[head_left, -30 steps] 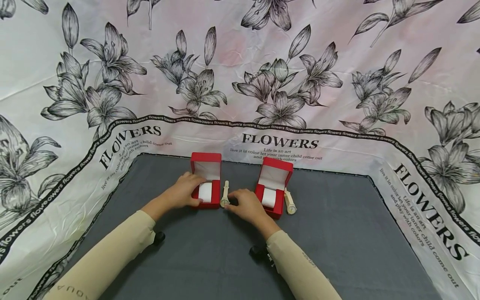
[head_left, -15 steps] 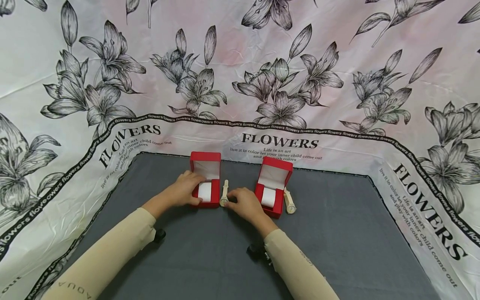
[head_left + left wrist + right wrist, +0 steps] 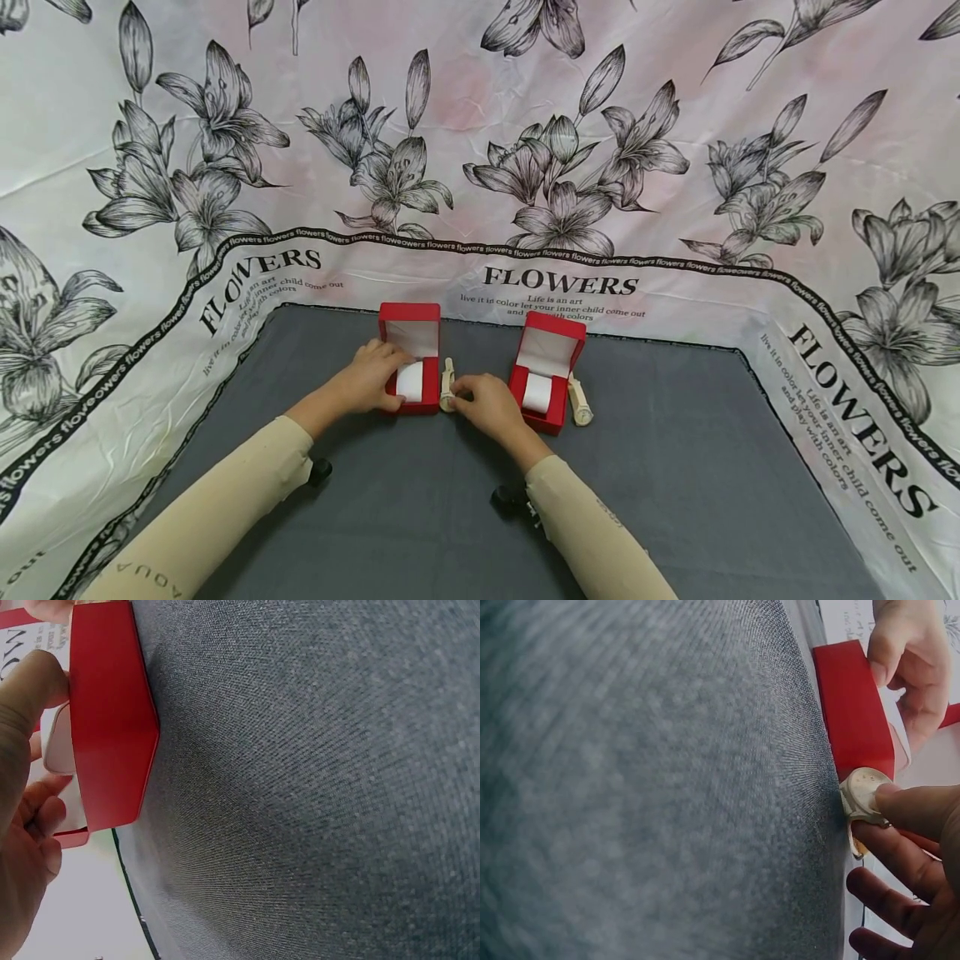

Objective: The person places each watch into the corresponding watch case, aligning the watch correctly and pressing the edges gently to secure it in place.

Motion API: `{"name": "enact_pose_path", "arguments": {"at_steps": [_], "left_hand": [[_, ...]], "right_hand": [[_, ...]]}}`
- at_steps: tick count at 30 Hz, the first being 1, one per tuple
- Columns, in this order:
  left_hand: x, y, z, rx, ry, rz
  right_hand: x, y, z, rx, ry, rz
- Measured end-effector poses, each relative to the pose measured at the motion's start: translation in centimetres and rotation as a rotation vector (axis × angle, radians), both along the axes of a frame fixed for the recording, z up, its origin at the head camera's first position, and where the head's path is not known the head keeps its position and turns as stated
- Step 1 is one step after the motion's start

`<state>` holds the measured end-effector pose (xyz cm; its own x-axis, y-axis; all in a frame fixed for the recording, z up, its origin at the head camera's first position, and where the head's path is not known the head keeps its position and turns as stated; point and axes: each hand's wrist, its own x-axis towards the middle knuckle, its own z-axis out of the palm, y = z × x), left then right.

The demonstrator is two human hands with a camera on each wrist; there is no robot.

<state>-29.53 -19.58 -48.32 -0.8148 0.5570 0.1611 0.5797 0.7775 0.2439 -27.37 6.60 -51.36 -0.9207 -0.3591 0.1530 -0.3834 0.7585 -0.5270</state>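
An open red watch box point(image 3: 430, 387) with a white cushion stands at the left. My left hand point(image 3: 369, 377) grips its left side, the thumb at the front edge in the left wrist view, where the box's red wall point(image 3: 112, 712) fills the upper left. Against the box's right side is a cream wristwatch point(image 3: 866, 791). My right hand point(image 3: 487, 406) pinches it at the dial between thumb and index finger; the other fingers are spread in the right wrist view. The strap point(image 3: 448, 367) points away toward the back.
A second open red watch box point(image 3: 557, 408) with a white cushion stands right of my right hand. Another cream wristwatch point(image 3: 580, 402) lies along its right side. The grey cloth point(image 3: 675, 467) ends at a flower-printed backdrop point(image 3: 420, 275).
The right thumb and index finger have closed on the wristwatch, which has tipped and turned slightly beside the left box. The left hand stays on its box.
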Motion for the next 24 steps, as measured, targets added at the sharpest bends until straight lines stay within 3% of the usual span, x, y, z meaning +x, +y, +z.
{"name": "enact_pose_path", "arguments": {"at_steps": [4,10,19,24], "left_hand": [[0.2,0.0,0.0,-0.001,0.031,-0.005],[0.2,0.0,-0.2,-0.011,0.14,-0.027],[1.0,0.0,-0.2,-0.003,0.289,0.001],[1.7,0.1,0.4,0.058,0.306,0.022]], "right_hand": [[0.0,0.0,-0.1,-0.023,0.0,-0.006],[0.2,0.3,0.2,-0.122,-0.027,-0.011],[0.5,0.6,1.0,-0.215,-0.037,0.001],[0.9,1.1,1.9,-0.251,-0.044,-0.017]]}}
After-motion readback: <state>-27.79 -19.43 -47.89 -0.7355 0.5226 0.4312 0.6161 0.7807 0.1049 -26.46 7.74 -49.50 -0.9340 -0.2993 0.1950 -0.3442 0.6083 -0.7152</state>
